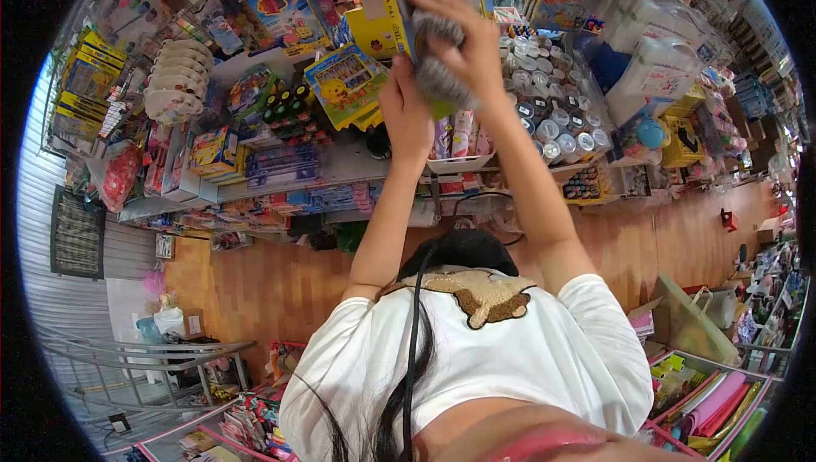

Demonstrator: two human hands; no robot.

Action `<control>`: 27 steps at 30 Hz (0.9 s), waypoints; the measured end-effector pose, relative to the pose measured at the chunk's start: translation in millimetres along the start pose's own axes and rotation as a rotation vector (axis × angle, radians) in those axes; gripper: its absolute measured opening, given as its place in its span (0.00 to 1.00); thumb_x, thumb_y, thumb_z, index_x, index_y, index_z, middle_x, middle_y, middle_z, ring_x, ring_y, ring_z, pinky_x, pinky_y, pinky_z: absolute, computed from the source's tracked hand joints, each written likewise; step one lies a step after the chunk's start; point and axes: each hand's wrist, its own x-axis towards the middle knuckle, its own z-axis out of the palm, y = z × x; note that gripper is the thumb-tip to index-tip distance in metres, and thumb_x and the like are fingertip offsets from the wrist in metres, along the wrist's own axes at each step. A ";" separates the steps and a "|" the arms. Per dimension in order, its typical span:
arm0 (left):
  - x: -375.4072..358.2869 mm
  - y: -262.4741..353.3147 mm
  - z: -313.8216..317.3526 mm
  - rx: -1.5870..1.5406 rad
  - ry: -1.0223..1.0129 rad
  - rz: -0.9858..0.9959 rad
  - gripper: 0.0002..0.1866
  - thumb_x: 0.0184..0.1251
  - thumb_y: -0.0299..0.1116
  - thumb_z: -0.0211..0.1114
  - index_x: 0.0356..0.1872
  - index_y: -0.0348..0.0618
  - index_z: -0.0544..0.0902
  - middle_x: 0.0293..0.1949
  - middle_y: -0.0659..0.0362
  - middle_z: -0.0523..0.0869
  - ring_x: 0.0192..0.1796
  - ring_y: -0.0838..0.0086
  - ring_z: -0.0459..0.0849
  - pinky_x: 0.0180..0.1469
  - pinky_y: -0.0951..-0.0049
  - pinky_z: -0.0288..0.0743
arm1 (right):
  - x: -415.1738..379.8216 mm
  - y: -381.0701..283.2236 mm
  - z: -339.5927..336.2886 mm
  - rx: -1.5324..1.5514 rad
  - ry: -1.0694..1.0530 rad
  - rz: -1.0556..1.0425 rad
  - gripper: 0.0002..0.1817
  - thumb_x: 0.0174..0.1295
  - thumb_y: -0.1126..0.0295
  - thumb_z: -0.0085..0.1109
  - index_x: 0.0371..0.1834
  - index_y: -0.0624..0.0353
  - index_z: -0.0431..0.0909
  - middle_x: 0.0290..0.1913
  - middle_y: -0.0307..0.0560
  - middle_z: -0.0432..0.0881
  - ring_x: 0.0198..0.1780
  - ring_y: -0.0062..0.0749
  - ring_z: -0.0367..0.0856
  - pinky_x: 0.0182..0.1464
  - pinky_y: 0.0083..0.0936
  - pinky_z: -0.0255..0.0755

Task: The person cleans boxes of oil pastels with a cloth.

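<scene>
- Two bare hands of mine reach up over the display in the head view, both at a yellow-and-blue cardboard box (395, 27) standing near the top middle, above the shelf.
- My right hand (455, 35) lies over a shaggy grey cloth (444, 81), against the printed face of the box; its fingers are spread apart and slightly blurred, with the soft, tufted cloth under them.
- My left hand (408, 118) is at the lower left edge of the box, thumb upward against it; the other fingers are mostly hidden, so I cannot tell how far they are closed.
- Just left of that hand, flat yellow packs (347, 86) with a cartoon on the front lie overlapping, glossy and tilted.
- Below the box, a white plastic bin (460, 164) holds slim pink and purple packages; to the right stand close rows of small round jars (551, 113) with clear and pale lids.
- Further left hangs a stack of pale, bumpy moulded trays (178, 79), near more bright cartons and plastic packets.
- All this sits on a grey shelf (340, 175), crowded with goods on a lower level too.
- Around me the room has a smooth, wood-patterned floor (255, 279), a ribbed whitish wall (42, 215) at the far left, and grey metal rails (161, 360) below it.
</scene>
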 end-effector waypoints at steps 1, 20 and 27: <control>-1.1 1.6 -1.7 0.014 -0.003 -0.097 0.24 0.71 0.47 0.42 0.25 0.34 0.68 0.20 0.65 0.66 0.27 0.84 0.59 0.27 0.77 0.55 | 8.3 11.4 -4.5 0.018 0.006 -0.046 0.31 0.38 0.79 0.53 0.52 0.46 0.75 0.57 0.40 0.72 0.63 0.45 0.62 0.66 0.36 0.53; 0.7 5.3 -0.6 -0.244 0.069 -0.210 0.24 0.71 0.48 0.41 0.29 0.35 0.72 0.27 0.65 0.71 0.34 0.82 0.66 0.36 0.77 0.62 | -3.4 -5.8 -6.5 -0.181 -0.079 -0.103 0.28 0.37 0.82 0.56 0.48 0.55 0.77 0.52 0.43 0.77 0.59 0.39 0.69 0.61 0.32 0.59; 3.0 3.4 0.6 -0.192 0.070 -0.110 0.24 0.71 0.47 0.42 0.23 0.35 0.68 0.22 0.67 0.66 0.29 0.84 0.59 0.32 0.78 0.56 | -62.8 39.0 -25.3 0.093 0.227 0.619 0.23 0.42 0.82 0.51 0.46 0.62 0.78 0.49 0.48 0.78 0.55 0.33 0.72 0.58 0.27 0.62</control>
